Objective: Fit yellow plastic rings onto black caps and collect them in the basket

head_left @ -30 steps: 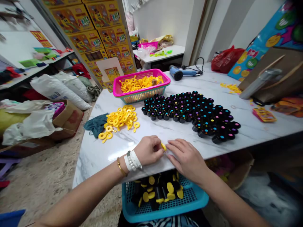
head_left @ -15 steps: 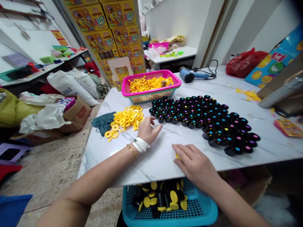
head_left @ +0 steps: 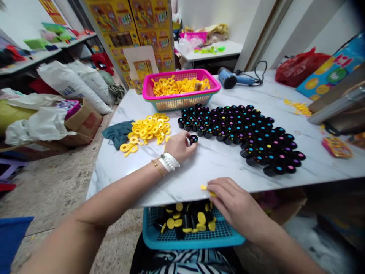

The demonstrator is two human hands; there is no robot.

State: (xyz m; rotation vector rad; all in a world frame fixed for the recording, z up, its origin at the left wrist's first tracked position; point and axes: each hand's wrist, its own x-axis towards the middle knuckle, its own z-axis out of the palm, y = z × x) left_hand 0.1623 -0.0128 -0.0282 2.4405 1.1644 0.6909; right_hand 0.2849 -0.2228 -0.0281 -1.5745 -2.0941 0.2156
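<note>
My left hand [head_left: 179, 147] has its thumb and fingers closed around a small black cylinder [head_left: 193, 139] with coloured dots inside its top. It is just in front of a large cluster of similar black cylinders [head_left: 228, 123] standing on the table. Near the table's front edge, my right hand [head_left: 232, 198] pinches a small yellow plastic piece [head_left: 203, 187]; most of that piece is hidden by the fingers. A pile of yellow ringed pieces with short handles [head_left: 149, 128] lies left of my left hand. Below the edge, a blue basket [head_left: 194, 243] contains black cylinders with yellow ends.
Behind the piles stands a pink basket [head_left: 148, 91] full of yellow ringed pieces. A dark green cloth [head_left: 116, 133] lies at the left edge. A blue heat-gun-like tool [head_left: 228, 78] and a red bag [head_left: 300, 68] sit at the back. Stacked yellow boxes [head_left: 154, 23] rise beyond.
My left hand has taken hold of a black cylinder and drawn it toward me from the cluster. The yellow piece now sticks out of my right hand's fingertips. The view has tilted down.
</note>
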